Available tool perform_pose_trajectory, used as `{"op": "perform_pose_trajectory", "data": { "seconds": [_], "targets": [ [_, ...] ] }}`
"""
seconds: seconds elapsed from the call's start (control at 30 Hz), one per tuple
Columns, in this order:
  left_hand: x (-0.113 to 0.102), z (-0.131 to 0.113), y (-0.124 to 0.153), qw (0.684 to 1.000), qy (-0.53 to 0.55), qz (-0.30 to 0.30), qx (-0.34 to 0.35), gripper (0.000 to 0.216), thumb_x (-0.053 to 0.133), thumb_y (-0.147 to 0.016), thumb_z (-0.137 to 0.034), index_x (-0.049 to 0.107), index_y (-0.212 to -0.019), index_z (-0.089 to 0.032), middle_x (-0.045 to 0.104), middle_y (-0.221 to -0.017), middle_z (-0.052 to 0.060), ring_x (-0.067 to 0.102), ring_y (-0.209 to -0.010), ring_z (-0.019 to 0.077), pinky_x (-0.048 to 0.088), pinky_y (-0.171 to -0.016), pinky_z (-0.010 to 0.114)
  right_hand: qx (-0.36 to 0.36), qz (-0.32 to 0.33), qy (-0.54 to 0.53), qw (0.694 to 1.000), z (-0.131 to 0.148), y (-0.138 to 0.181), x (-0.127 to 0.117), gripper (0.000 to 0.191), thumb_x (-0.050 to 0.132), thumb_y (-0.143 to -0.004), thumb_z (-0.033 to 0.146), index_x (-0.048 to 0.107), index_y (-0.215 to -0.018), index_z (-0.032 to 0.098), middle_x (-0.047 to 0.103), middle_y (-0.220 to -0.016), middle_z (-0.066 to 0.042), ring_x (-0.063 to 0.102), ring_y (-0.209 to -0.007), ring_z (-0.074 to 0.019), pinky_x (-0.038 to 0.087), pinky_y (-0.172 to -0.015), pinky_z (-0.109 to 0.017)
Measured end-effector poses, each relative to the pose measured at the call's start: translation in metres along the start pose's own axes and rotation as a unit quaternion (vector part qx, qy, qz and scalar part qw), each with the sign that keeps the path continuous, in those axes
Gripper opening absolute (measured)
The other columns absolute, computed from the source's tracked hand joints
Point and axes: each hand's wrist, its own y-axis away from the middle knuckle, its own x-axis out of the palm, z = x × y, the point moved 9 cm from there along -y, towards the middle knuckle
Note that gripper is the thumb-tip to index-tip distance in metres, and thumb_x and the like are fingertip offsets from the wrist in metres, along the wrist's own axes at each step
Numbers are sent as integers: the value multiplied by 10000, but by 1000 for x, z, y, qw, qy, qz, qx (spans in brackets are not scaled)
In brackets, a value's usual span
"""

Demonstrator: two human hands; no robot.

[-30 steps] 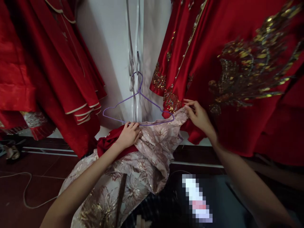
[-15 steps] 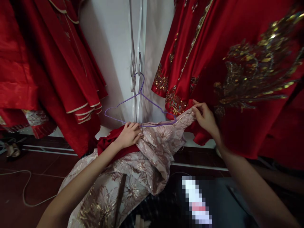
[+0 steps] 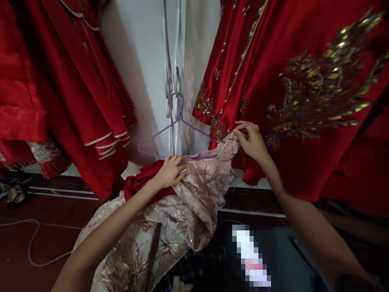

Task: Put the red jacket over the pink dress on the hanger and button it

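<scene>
Pinching one shoulder (image 3: 230, 147) of one pink floral brocade dress (image 3: 202, 194) with closed fingers is the right hand (image 3: 251, 142); the left hand (image 3: 170, 172), its fingers half bent, lies on the dress and one purple hanger (image 3: 180, 116); whether it grips, I cannot tell; one hanger end enters this shoulder.

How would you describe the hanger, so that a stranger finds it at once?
Look at the pale wall between the red garments. In front, just above the left hand, is a thin hanger, its right end under the pale floral garment's shoulder. Its purple colour sets it apart from the silvery strips behind it.
</scene>
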Motion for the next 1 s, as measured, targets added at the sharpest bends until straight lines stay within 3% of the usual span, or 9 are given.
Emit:
{"op": "perform_pose_trajectory", "data": {
  "seconds": [0.23,0.37,0.53,0.63,0.7,0.83,0.9,1.0],
  "targets": [
    [2,-23,-18,978,195,-48,-53,349,400,-888,-469,609,-807,-202,554,-1085,33,465,-1084,181,296,-960,370,-14,11,8,1000,54,-12,29,225,411,-890,437,542,-929,257,618,-898,-66,590,-863,-243,461,-790,-408],
    [-3,-20,-10,968,228,-54,-93,352,377,-908,-429,609,-783,-195,577,-1030,30,489,-1061,172,288,-980,381,1,35,22,999,57,-3,39,221,386,-902,436,496,-967,256,620,-809,-48,611,-751,-226,456,-700,-362],
    [-16,-15,-9,980,190,-51,-42,316,393,-906,-404,609,-818,-190,530,-1148,54,457,-1131,189,309,-1007,369,5,10,30,1000,51,-3,41,245,369,-903,439,462,-1035,254,623,-763,-32,616,-731,-226,449,-704,-358],
    [-24,26,2,981,144,-106,-71,275,446,-879,-404,600,-846,-178,428,-1253,97,401,-1187,214,335,-1006,364,7,-5,34,999,48,-5,36,251,382,-897,437,459,-1051,254,626,-769,-31,614,-740,-228,448,-720,-370],
    [-30,76,23,969,97,-166,-153,262,493,-849,-415,600,-865,-177,428,-1215,114,400,-1167,238,344,-992,396,8,-7,35,999,46,-7,33,245,394,-892,435,462,-1044,255,626,-787,-33,613,-750,-230,445,-735,-380],
    [-23,171,85,918,21,-200,-343,273,516,-814,-434,622,-845,-184,518,-1101,118,461,-1059,280,378,-917,443,15,4,32,999,44,-10,31,260,396,-890,440,471,-1047,247,601,-718,-28,604,-724,-235,433,-772,-404],
    [-11,200,111,892,27,-192,-409,282,480,-827,-434,630,-849,-196,567,-1039,106,498,-1008,277,392,-888,441,16,16,24,999,44,-9,34,277,392,-890,447,467,-1066,247,587,-686,-23,599,-712,-236,429,-786,-413],
    [6,218,126,878,68,-189,-435,296,455,-832,-425,641,-861,-197,607,-992,92,535,-970,244,419,-866,388,14,20,23,999,45,-7,36,282,403,-883,446,464,-1081,254,579,-668,-13,598,-700,-232,435,-773,-408]
  ]
}}
